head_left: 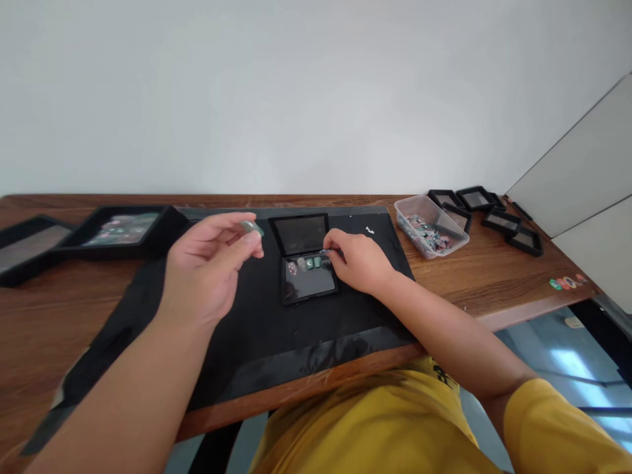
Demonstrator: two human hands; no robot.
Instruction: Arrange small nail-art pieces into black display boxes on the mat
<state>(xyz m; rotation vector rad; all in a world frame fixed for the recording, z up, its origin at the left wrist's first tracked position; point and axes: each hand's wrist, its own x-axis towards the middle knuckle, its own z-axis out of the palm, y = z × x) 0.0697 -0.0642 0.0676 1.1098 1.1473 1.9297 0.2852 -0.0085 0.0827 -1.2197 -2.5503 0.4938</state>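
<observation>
My left hand (210,263) is raised above the black mat (257,329) and pinches a small green press-on nail (251,228) between thumb and fingertips. An open black display box (306,280) lies on the mat, its lid (301,234) tipped back. Inside it sits a short row of small nails (307,264), pale and green. My right hand (360,260) rests at the box's right edge, fingertips closed on a small piece at the end of that row; I cannot make out what it is.
A clear plastic tub (430,224) of mixed small nails stands right of the mat. Several closed black boxes (486,210) lie at the far right. Two larger black trays (123,230) sit at the left. Small coloured pieces (567,283) lie near the table's right edge.
</observation>
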